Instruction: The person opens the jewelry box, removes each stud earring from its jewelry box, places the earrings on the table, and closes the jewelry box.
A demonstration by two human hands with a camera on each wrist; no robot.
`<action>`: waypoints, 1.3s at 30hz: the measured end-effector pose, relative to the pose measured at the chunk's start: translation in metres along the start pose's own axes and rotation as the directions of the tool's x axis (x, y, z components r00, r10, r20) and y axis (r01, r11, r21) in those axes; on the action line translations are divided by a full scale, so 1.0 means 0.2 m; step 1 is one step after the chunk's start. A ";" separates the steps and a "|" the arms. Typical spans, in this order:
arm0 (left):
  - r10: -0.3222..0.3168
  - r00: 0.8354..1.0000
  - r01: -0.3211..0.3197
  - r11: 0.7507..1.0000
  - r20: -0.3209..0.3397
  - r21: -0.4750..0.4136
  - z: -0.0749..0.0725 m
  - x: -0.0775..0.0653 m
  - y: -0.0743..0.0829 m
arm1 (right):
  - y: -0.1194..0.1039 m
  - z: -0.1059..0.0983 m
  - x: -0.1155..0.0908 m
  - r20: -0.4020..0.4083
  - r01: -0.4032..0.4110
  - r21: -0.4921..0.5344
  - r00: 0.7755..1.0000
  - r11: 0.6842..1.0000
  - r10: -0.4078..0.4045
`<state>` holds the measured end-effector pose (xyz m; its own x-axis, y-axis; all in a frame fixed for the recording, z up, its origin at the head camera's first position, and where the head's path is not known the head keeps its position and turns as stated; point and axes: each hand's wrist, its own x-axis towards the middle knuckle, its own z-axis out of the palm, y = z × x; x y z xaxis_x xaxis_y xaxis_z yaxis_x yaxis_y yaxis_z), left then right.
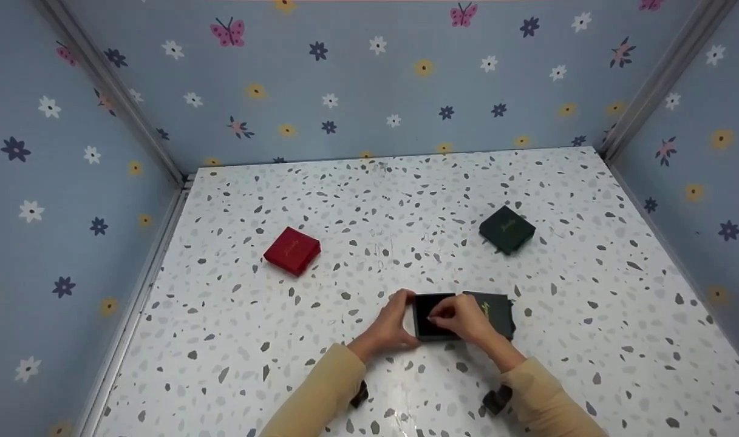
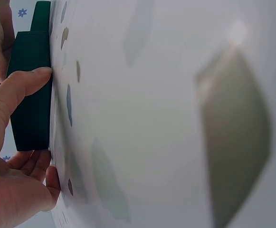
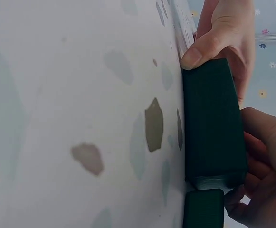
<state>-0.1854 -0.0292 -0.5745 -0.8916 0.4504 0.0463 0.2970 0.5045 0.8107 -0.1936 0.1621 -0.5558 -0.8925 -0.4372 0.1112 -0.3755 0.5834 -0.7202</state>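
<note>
A dark green box with a black inside stands open on the table. My left hand grips its left end, with the thumb on the near side and the fingers round the far side. Over the black inside, my right hand has thumb and fingers curled together. A tiny pale speck shows at those fingertips, too small to identify. Beside the box, to the right, lies a green lid with gold lettering, partly behind the right hand. The right wrist view shows the green box's side and the lid's edge.
A red box with gold lettering lies on the speckled table at the left. Farther back on the right sits another dark green box. Flowered blue panels enclose the back and both sides.
</note>
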 end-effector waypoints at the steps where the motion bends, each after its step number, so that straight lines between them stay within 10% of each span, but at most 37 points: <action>1: -0.001 1.000 0.001 1.000 0.000 -0.001 0.00 0.00 0.00 | 0.00 0.00 0.00 -0.001 -0.005 0.003 1.000 1.000 0.005; 39: 0.077 0.996 -0.078 0.997 -0.032 -0.006 0.00 0.00 0.00 | 0.07 -0.13 0.20 -0.097 0.044 0.116 0.995 0.992 -0.033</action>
<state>-0.1850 -0.0300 -0.5749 -0.8764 0.4643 0.1275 0.3631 0.4634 0.8084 -0.2412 0.1700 -0.5432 -0.8996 -0.3877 0.2008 -0.3830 0.4799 -0.7893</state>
